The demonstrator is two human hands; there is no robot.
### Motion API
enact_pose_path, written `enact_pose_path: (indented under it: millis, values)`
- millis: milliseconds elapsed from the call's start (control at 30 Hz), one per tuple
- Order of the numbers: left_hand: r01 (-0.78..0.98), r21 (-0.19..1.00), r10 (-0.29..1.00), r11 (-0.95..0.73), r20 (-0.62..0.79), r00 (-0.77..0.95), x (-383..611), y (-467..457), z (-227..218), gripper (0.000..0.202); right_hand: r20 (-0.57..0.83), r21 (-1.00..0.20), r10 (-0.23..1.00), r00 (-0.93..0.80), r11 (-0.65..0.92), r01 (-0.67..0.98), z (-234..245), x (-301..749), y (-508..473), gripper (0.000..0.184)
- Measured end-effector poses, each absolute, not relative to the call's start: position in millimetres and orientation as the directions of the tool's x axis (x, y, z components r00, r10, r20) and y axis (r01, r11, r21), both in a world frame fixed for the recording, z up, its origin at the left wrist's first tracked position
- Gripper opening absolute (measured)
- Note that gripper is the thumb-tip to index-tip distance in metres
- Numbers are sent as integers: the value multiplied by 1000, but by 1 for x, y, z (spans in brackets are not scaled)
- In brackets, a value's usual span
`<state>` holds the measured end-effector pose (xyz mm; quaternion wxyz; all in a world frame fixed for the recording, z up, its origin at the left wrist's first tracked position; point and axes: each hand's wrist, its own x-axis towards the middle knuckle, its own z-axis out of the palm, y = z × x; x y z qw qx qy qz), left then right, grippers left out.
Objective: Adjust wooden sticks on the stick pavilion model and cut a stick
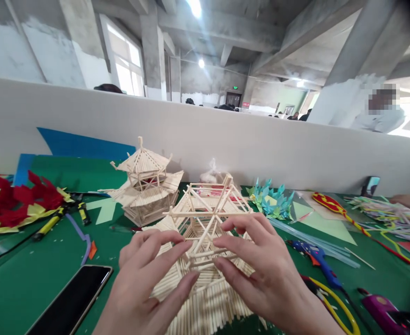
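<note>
A pagoda model of thin wooden sticks (205, 307) stands in front of me, with a wide slatted lower roof and an open stick frame on top. My left hand (152, 274) is at the near left corner of that frame, its index finger and thumb on either side of the stick ends. My right hand (261, 265) pinches a thin wooden stick (228, 257) on the frame's near side between thumb and index finger. Behind to the left stands a second stick pagoda (144, 186) with a pointed, slatted roof.
A phone (70, 300) lies at left, near pliers (82, 213) and red paper petals (34, 195). To the right are a blue glue gun (316, 260), clear glue sticks (316, 244), a purple tool (382, 309) and paper strips (382, 209). A white partition (261, 149) rises behind; a person (379, 114) stands beyond.
</note>
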<state>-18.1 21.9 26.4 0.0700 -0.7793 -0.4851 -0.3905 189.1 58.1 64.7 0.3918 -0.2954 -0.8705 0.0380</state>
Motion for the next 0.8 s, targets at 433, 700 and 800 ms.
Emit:
enact_pose_path:
  millis: [433, 700, 800]
  values:
    - [812, 133, 619, -569, 719, 316, -12, 27, 30, 18, 609, -259, 553, -569, 817, 515, 64, 182, 60, 12]
    - [805, 86, 608, -587, 703, 369, -18, 29, 28, 23, 602, -253, 563, -566, 807, 534, 64, 184, 60, 12]
    - [807, 91, 609, -583, 707, 360, -18, 29, 28, 23, 598, -254, 570, -564, 802, 541, 64, 182, 60, 13]
